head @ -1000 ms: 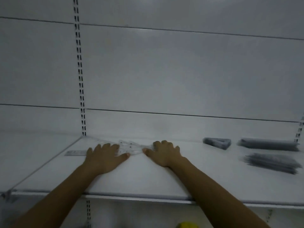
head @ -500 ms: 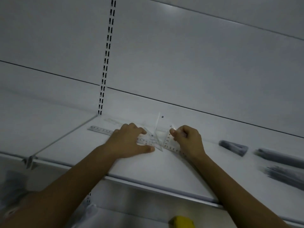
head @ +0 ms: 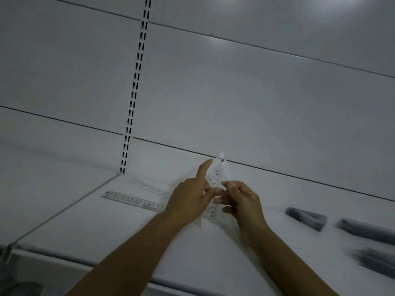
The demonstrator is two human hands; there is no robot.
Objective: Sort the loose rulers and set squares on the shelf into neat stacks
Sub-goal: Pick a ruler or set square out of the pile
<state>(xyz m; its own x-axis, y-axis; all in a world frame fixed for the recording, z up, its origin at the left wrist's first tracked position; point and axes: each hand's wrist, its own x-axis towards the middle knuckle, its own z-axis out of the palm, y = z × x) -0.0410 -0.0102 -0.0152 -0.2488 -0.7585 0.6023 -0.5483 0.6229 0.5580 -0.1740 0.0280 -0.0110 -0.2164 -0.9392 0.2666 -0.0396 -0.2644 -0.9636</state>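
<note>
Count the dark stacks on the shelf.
3, all on the right: a triangular stack, a long stack right of it, and a second long stack nearer the viewer. More may lie off-frame.

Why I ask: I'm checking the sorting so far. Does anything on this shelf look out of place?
Yes. A clear ruler lies loose at the left of the shelf, apart from the dark stacks on the right. The left hand and right hand hold a clear set square up, not yet stacked.
</note>
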